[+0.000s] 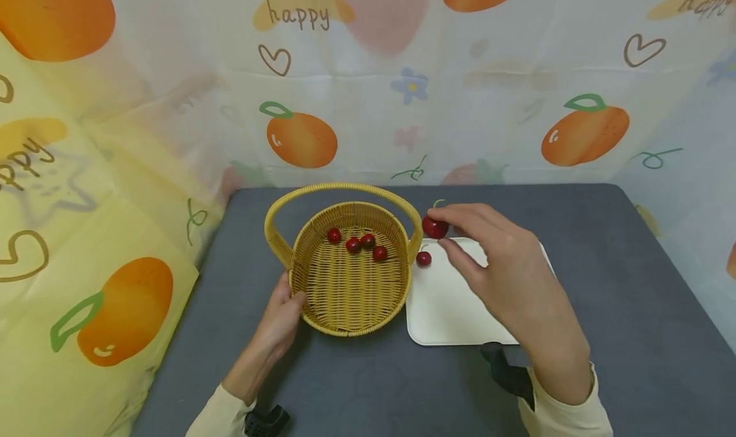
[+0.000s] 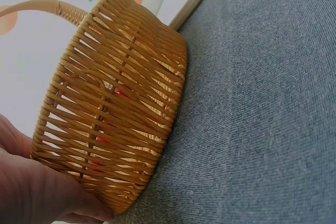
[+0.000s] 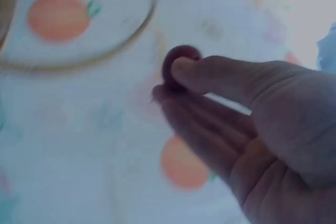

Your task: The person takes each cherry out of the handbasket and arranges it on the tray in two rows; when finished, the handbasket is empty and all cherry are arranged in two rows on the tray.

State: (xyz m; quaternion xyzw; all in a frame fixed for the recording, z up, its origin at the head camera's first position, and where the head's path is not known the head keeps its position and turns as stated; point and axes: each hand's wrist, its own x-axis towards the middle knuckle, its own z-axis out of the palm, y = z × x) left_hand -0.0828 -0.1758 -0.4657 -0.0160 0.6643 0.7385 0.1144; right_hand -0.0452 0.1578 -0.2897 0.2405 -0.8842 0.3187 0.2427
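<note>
A yellow wicker basket (image 1: 351,296) with a tall hoop handle stands on the table, and several dark red cherries (image 1: 379,253) lie in its far half. My left hand (image 1: 280,319) grips the basket's near left side, thumb over the rim; the left wrist view has the woven wall (image 2: 121,93) close up. Between thumb and fingers my right hand (image 1: 517,277) pinches a cherry (image 1: 435,227), its green stem upward, raised over the far left corner of a white tray (image 1: 448,309). Another cherry (image 1: 423,259) rests on the tray by the basket's rim.
The dark grey table (image 1: 356,386) ends at a printed cloth backdrop (image 1: 483,117) behind and at both sides. The basket's handle (image 1: 345,186) arches up close left of my right hand. Tray and basket stand side by side.
</note>
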